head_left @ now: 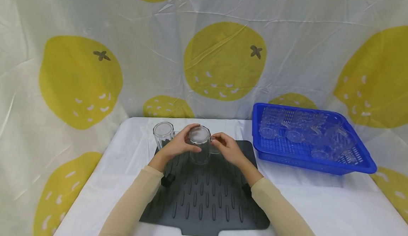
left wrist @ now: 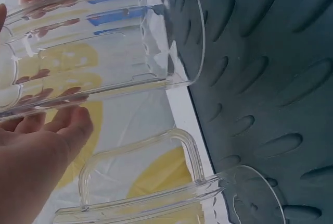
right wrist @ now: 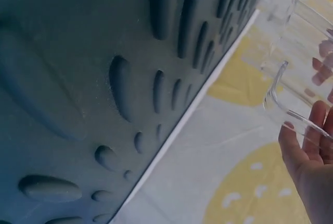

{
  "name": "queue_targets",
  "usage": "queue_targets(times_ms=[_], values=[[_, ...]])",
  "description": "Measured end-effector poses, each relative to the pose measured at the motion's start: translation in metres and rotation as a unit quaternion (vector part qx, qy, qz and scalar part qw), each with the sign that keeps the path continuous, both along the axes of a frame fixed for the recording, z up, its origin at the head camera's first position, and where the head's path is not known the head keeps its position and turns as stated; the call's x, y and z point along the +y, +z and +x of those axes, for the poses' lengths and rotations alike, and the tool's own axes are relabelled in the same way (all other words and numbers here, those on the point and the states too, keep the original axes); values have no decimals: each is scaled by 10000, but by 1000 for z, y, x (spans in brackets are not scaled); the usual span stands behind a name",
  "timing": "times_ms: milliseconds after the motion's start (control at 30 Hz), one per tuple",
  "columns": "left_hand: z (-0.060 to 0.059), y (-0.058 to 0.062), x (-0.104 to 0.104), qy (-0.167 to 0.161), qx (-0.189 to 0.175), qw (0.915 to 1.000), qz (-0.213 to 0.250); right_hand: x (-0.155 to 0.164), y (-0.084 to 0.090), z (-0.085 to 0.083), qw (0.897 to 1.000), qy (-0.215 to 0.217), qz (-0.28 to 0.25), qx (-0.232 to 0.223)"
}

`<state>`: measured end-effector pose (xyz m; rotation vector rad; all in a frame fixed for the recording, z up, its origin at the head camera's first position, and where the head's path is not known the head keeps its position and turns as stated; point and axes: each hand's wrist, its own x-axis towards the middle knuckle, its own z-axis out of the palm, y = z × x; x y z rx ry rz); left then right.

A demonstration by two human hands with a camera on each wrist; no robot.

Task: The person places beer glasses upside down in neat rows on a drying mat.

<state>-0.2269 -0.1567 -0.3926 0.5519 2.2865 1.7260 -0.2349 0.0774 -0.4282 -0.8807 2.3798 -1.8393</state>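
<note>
A clear glass mug (head_left: 199, 153) stands bottom-up over the dark grey ridged mat (head_left: 204, 200). My left hand (head_left: 176, 145) grips its side near the upturned base, thumb in front and fingers curving behind. On the other side my right hand (head_left: 230, 150) pinches the upper part of the mug's handle (right wrist: 299, 117). In the left wrist view, the mug's rim is right at the mat's surface. A second upside-down glass mug (head_left: 163, 131) stands at the mat's back left corner, just beyond my left hand, its handle (left wrist: 130, 151) turned toward the held mug.
At the right, a blue plastic basket (head_left: 287, 160) holds several clear glass mugs (head_left: 294, 135) lying on their sides. White cloth (head_left: 105, 193) covers the table under the mat. Behind hangs a white curtain (head_left: 153, 59) printed with yellow fruit.
</note>
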Motion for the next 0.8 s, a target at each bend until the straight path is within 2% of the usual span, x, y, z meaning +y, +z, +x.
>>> queue_targets(times_ms=[267, 500, 800], values=[[-13, 1, 0, 307, -152, 9987, -388, -7, -7, -22, 9990, -43, 440, -14], [-18, 2, 1, 494, -257, 9967, -592, -11, -4, -24, 9972, -241, 699, -61], [-20, 6, 3, 729, -306, 9919, -991, -15, -9, -27, 9969, -312, 715, -91]])
